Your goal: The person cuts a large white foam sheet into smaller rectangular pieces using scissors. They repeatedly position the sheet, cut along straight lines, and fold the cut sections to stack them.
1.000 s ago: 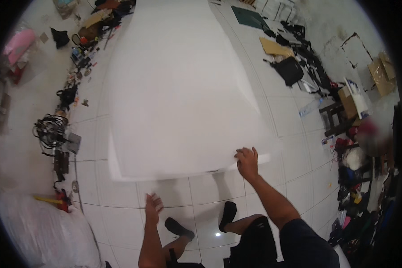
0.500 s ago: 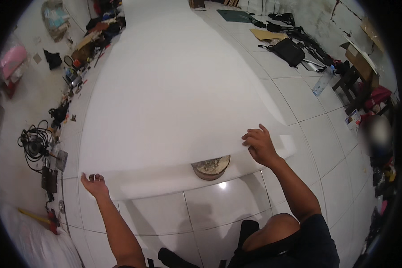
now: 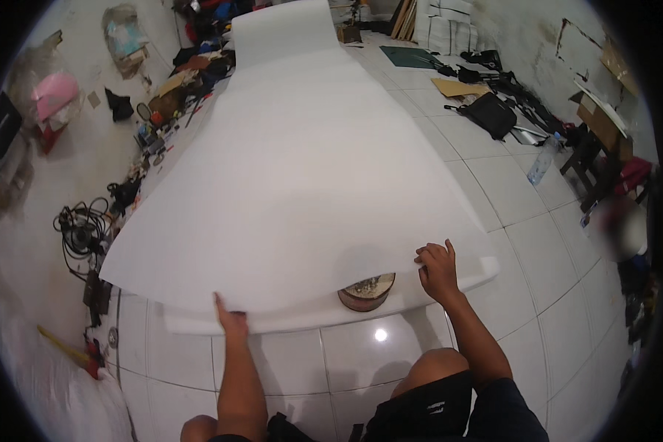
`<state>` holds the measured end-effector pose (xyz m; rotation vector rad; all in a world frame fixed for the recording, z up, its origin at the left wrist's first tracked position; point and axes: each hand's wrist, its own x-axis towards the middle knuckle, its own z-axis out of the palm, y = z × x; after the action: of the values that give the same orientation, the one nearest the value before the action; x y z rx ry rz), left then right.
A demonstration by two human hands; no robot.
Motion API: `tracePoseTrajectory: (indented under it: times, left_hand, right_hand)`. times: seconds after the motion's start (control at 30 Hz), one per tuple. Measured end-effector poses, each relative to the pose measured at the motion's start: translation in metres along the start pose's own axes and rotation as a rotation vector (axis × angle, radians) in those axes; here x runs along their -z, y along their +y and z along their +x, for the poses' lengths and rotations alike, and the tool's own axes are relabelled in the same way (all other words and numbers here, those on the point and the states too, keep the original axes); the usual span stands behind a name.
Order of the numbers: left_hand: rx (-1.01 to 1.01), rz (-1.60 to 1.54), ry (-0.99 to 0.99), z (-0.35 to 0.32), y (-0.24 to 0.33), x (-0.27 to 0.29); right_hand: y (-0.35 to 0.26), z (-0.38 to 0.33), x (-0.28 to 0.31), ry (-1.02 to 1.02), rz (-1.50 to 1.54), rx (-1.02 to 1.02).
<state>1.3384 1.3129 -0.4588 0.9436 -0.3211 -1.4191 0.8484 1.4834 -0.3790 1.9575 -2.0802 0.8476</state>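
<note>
A wide white sheet, smooth like thin foam, stretches from far back down to my hands. Its near edge is raised over a second white layer lying on the tiles. At that edge, left of centre, my left hand grips the sheet with the thumb on top; its other fingers are mostly hidden. My right hand is at the near edge on the right, fingers curled onto the sheet. Between my hands, a round brown block with a rough pale top rests on the lower layer, partly covered by the upper sheet.
Coiled black cables lie by the left wall, with clutter running back along it. To the right are a black bag, a plastic bottle and a dark stool. White bundles stand at the back.
My left hand has moved right along the near edge, and the sheet's left corner now juts out beyond it. My right hand sits slightly lower in view. More of the far end shows.
</note>
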Motion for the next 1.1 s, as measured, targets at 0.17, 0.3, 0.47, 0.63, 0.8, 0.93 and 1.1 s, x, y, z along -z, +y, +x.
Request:
tracePoseTrajectory:
  times: [0.17,0.3,0.47,0.63,0.8,0.93,1.1]
  left_hand:
    - [0.296,0.424,-0.126,-0.033,-0.067,-0.024]
    - [-0.345,1.149,-0.047,-0.037,-0.082,-0.013]
    - [-0.105,1.46,-0.045,-0.037,-0.089,-0.002]
    - [-0.011,1.461,-0.094,-0.032,-0.093,0.002]
    - [-0.065,1.454,-0.141,-0.035,-0.096,-0.001]
    - [-0.142,1.483,-0.07,-0.025,-0.094,0.005]
    - [-0.344,1.422,-0.032,-0.022,-0.101,0.017]
  right_hand:
    - [-0.028,0.001,0.011,0.219,-0.115,0.038]
    - [-0.069,-0.022,-0.007,0.035,-0.034,0.066]
    - [-0.093,0.034,-0.012,-0.335,-0.026,-0.087]
    - [-0.116,0.081,-0.028,-0.556,-0.205,-0.157]
    - [-0.095,0.056,-0.032,-0.491,-0.115,-0.104]
    - [-0.106,0.031,-0.011,-0.301,0.025,0.039]
    - [-0.122,-0.003,0.014,-0.269,0.186,0.102]
